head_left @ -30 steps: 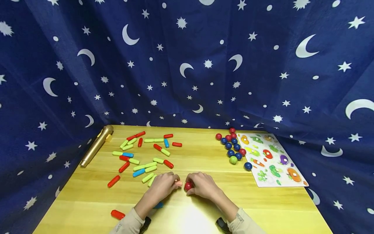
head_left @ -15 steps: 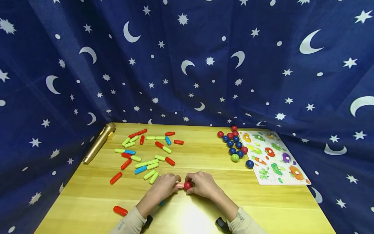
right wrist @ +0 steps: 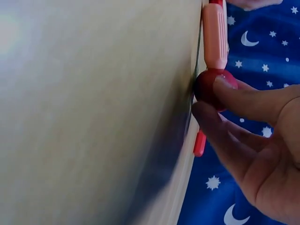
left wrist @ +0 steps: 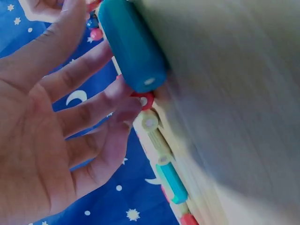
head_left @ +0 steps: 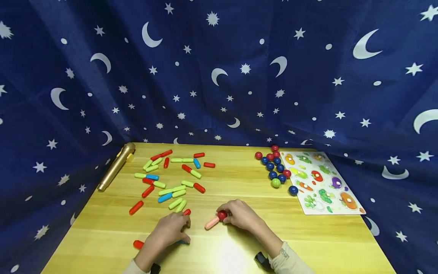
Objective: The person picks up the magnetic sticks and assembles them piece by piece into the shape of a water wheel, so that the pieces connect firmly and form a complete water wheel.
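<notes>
My right hand (head_left: pixel 241 215) pinches a red ball (head_left: pixel 222 215) between thumb and fingers, low over the wooden table. A pink ridged toy rod (head_left: pixel 212 223) touches that ball end-on, also plain in the right wrist view. My left hand (head_left: pixel 168 231) is at the left, its fingers spread and loosely bent around a blue toy rod (left wrist: pixel 132 47). Its fingertips reach the rod's side in the left wrist view; the thumb looks apart from it. Most of the blue rod is hidden under the hand in the head view. A red rod (head_left: pixel 186 212) shows just past the left fingers.
Several red, lime and blue rods (head_left: pixel 165 197) lie scattered on the left of the table. A red rod (head_left: pixel 138 244) is beside the left wrist. Balls (head_left: pixel 272 175) cluster at the right by a vegetable puzzle board (head_left: pixel 297 198). A gold microphone (head_left: pixel 116 167) lies far left.
The pink rod and red ball came together end-on. My left hand then let go of the pink rod and moved left to the blue rod; the right hand keeps the ball.
</notes>
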Available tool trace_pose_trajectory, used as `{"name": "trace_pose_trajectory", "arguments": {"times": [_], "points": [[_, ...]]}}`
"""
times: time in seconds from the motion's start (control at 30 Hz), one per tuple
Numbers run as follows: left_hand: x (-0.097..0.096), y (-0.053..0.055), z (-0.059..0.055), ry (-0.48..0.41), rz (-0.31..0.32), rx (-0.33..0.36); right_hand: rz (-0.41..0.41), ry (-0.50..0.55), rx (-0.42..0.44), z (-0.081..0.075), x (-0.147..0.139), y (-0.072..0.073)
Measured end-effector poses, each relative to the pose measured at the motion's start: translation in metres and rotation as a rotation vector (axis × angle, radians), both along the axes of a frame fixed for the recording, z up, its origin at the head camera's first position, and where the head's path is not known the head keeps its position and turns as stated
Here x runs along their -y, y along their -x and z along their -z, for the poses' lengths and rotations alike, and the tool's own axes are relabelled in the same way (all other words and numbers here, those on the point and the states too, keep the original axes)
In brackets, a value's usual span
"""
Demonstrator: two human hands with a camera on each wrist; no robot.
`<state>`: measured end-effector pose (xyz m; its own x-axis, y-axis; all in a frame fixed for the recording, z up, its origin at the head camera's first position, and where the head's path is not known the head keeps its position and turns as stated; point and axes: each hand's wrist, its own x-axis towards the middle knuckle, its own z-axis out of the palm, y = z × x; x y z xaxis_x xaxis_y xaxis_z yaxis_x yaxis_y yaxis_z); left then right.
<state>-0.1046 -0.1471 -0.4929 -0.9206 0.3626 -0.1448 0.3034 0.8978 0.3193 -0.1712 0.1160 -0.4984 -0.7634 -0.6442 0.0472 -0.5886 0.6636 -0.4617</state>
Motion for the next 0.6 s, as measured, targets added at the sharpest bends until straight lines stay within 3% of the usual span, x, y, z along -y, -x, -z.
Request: {"name": "trace_pose_trajectory", "arguments": {"times": [0.2,0.33,0.47,0.6], "points": [[0.008,-0.004,0.002,-0.007,0.052,0.046,-0.023,0.027,0.105,-0.003,-0.006,-0.001],[0.007,-0.002,0.006,-0.039,0.042,0.031,-0.021,0.032,0.142,-0.004,-0.008,-0.002],[0.0,0.007,0.006,-0.045,0.035,-0.017,-0.037,0.042,0.113,-0.002,-0.008,-0.001],[-0.017,0.026,0.0,-0.047,0.088,-0.126,0.041,0.065,0.14,-0.002,-0.008,0.001]]}}
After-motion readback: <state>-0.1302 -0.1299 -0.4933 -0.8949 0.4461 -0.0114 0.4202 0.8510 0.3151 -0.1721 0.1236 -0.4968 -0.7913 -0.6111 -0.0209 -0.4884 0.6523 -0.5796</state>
